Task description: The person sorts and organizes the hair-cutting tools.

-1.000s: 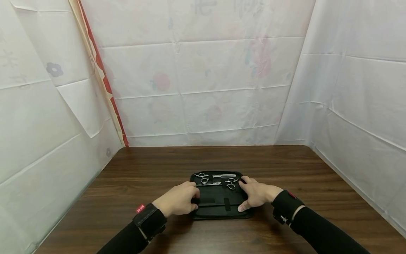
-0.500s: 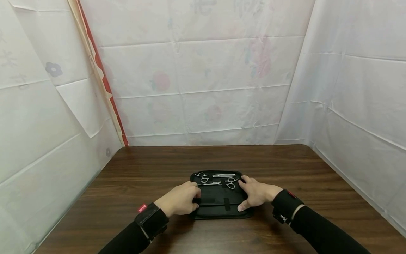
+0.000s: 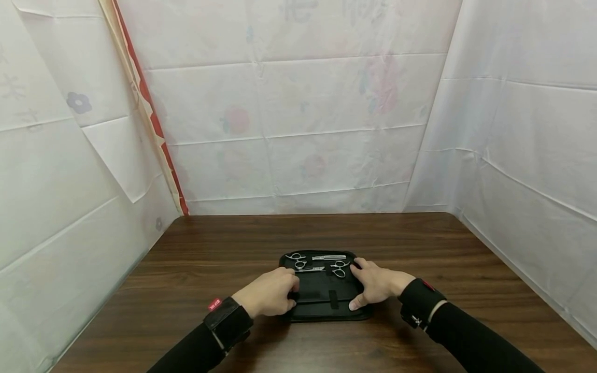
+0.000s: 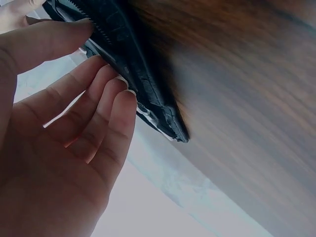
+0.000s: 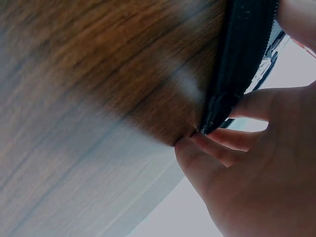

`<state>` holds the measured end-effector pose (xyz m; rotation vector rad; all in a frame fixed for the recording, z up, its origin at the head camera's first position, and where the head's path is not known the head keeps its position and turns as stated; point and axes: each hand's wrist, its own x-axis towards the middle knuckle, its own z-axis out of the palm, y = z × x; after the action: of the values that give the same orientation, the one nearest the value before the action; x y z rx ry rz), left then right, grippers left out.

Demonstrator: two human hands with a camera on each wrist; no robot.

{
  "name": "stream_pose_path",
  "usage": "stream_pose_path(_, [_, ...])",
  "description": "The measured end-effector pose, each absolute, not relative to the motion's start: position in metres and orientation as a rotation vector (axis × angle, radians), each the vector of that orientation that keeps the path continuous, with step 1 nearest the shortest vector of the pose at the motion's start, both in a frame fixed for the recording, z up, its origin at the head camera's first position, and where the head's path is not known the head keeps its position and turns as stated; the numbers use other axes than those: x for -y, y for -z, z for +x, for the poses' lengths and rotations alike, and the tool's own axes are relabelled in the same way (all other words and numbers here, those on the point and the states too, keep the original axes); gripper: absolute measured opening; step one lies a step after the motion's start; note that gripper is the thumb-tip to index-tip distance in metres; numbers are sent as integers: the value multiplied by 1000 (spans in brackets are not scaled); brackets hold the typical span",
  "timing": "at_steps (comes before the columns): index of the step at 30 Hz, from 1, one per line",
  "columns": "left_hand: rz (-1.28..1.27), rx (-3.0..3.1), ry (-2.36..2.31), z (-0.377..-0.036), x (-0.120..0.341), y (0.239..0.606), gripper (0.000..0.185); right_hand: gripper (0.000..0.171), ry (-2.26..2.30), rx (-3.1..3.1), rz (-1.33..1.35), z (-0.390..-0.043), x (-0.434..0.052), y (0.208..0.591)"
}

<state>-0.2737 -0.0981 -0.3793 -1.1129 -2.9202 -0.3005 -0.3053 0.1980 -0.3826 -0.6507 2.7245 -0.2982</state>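
Observation:
A black zippered scissors case point(image 3: 322, 286) lies on the table, its inside facing up. Two pairs of silver hairdressing scissors sit in its far half: a thinning pair point(image 3: 329, 257) behind and another pair point(image 3: 313, 269) in front. My left hand point(image 3: 269, 293) holds the case's left side with curved fingers; in the left wrist view the thumb lies by the zipper teeth point(image 4: 94, 20) and the fingertips meet the edge. With thumb and fingers spread, my right hand point(image 3: 380, 283) grips the right side. Its thumb is at the near part, its fingers at the far corner.
The brown wooden table point(image 3: 224, 238) reaches back to a white sheet point(image 3: 298, 103) with faint prints. More white sheeting hangs on the left point(image 3: 60, 197) and on the right point(image 3: 527, 150).
My left hand has shifted slightly right, and the visible near-left part of the case has narrowed beside it. The right hand and the scissors look nearly unmoved.

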Motion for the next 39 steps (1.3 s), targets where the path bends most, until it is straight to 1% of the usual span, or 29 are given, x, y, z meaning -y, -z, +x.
stream_pose_path(9, [-1105, 2929, 306, -273, 94, 378, 13, 102, 299, -2719, -648, -305, -198, 382])
stream_pose_path(25, [-1096, 2951, 299, -274, 89, 381, 19, 101, 311, -2721, -643, -305, -198, 383])
stream_pose_path(39, [-1095, 2985, 308, -274, 82, 378, 19, 101, 319, -2724, -645, -305, -199, 384])
